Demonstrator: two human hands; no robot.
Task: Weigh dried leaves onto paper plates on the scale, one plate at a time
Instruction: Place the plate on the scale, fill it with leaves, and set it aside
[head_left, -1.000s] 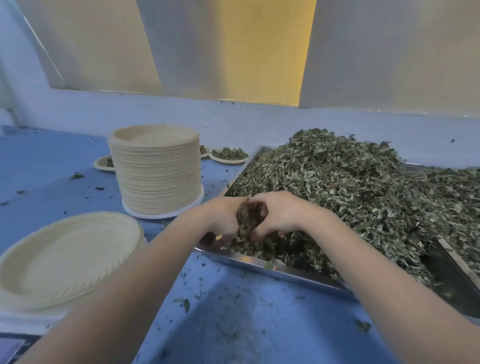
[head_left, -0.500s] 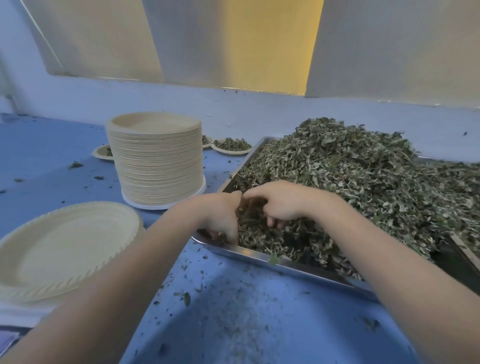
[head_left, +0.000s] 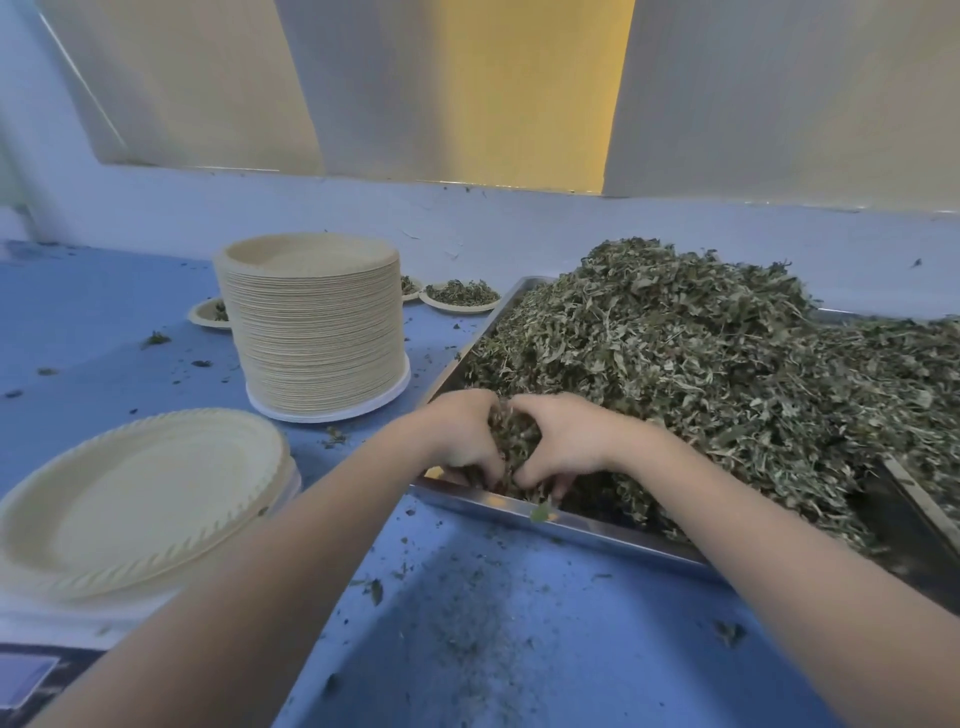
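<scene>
A large heap of dried leaves (head_left: 691, 364) fills a steel tray (head_left: 597, 530) on the right. At the tray's near left corner my left hand (head_left: 462, 436) and my right hand (head_left: 563, 441) cup a clump of leaves between them, fingers curled down into the pile. An empty cream paper plate (head_left: 140, 493) sits on the white scale (head_left: 47, 618) at the lower left, apart from both hands. The scale's display is cut off at the frame's corner.
A tall stack of paper plates (head_left: 314, 322) stands behind the scale. Small plates with leaves (head_left: 460, 296) lie behind it near the blue wall. Leaf crumbs litter the blue table (head_left: 493, 649) in front of the tray.
Both hands have closed together again around a clump at the tray's corner, after loosening half a second ago. The camera has tilted slightly.
</scene>
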